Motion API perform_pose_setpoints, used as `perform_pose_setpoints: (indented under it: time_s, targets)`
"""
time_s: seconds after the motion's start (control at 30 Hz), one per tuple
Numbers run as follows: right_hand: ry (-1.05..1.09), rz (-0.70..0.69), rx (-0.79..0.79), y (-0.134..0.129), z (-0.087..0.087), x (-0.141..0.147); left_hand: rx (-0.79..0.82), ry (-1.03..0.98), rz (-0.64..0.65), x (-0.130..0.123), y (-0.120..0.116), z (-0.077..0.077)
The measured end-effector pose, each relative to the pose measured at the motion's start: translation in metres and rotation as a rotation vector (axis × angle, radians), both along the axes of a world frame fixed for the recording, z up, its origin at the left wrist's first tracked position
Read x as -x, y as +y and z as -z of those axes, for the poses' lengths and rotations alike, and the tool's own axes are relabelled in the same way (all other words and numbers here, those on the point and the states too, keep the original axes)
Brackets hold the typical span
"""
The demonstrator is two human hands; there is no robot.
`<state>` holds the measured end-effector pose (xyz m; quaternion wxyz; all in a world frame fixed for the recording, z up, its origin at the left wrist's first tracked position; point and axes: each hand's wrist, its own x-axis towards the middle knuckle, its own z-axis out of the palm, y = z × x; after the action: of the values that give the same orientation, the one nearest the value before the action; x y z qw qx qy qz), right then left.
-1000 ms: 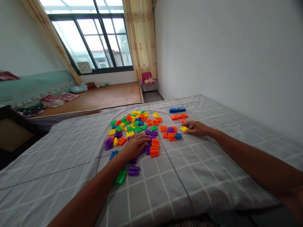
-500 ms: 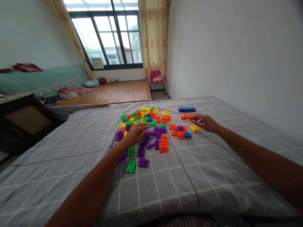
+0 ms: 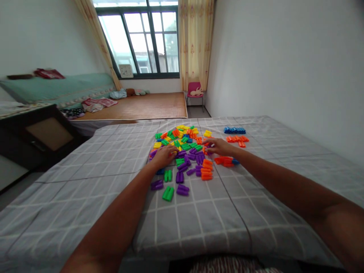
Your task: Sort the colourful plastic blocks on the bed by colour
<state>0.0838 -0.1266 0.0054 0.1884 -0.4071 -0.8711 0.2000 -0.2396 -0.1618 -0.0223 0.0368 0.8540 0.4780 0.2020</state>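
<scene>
Many small plastic pieces in green, yellow, orange, purple and blue lie loosely on a grey checked cloth point(image 3: 113, 189). At the left side of the pile is my left hand point(image 3: 166, 154), fingers bent over the pieces; an orange bit shows at its fingertips. My right hand point(image 3: 216, 146) reaches the pile's right side, its fingers curled around an orange piece point(image 3: 205, 151). A row of blue pieces point(image 3: 234, 130) lies at the back right, with a row of orange pieces point(image 3: 237, 139) in front of it. Purple pieces point(image 3: 180, 177) and green pieces point(image 3: 168, 193) lie nearer me.
A white wall point(image 3: 278, 60) runs along the right. Behind the cloth are a low brown bed point(image 3: 153, 105), a pink chair point(image 3: 195, 89) and a window. A dark cabinet point(image 3: 42, 132) stands at the left.
My right hand has moved left, from the orange row to the pile. Another orange piece now lies by that row. The view has shifted, and my left hand has stayed over the pile.
</scene>
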Motion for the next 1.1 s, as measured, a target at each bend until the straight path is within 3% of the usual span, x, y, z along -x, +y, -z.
perform_pose_setpoints:
  time_s: [0.2, 0.43, 0.6, 0.7, 0.8, 0.87, 0.97, 1.03, 1.1]
  targets:
    - [-0.048, -0.131, -0.176, -0.031, -0.021, 0.014, 0.027, 0.000, -0.006, -0.003, -0.005, -0.004]
    - [-0.143, -0.407, -0.032, -0.072, -0.028, 0.014, 0.025, 0.047, -0.027, -0.003, -0.005, -0.002]
    - [-0.209, -0.388, 0.026, -0.077, -0.030, 0.009, -0.003, 0.058, 0.002, -0.003, -0.004, -0.001]
    - [-0.203, -0.313, -0.031, -0.075, -0.032, 0.002, -0.007, 0.053, 0.013, -0.002, -0.002, 0.000]
    - [-0.146, -0.176, -0.136, -0.055, -0.035, -0.022, -0.008, 0.049, 0.023, 0.000, 0.000, 0.001]
    - [-0.144, 0.024, -0.216, -0.032, -0.036, -0.054, -0.008, 0.049, 0.025, 0.000, 0.001, 0.001]
    - [-0.166, 0.444, -0.359, 0.004, -0.028, -0.119, -0.006, 0.046, 0.013, 0.001, 0.001, 0.001]
    - [-0.210, 0.691, -0.394, 0.019, -0.013, -0.163, -0.005, 0.040, 0.009, 0.001, 0.001, 0.001]
    - [-0.276, 0.784, -0.331, 0.026, 0.006, -0.199, -0.004, 0.035, 0.013, 0.001, 0.001, 0.001]
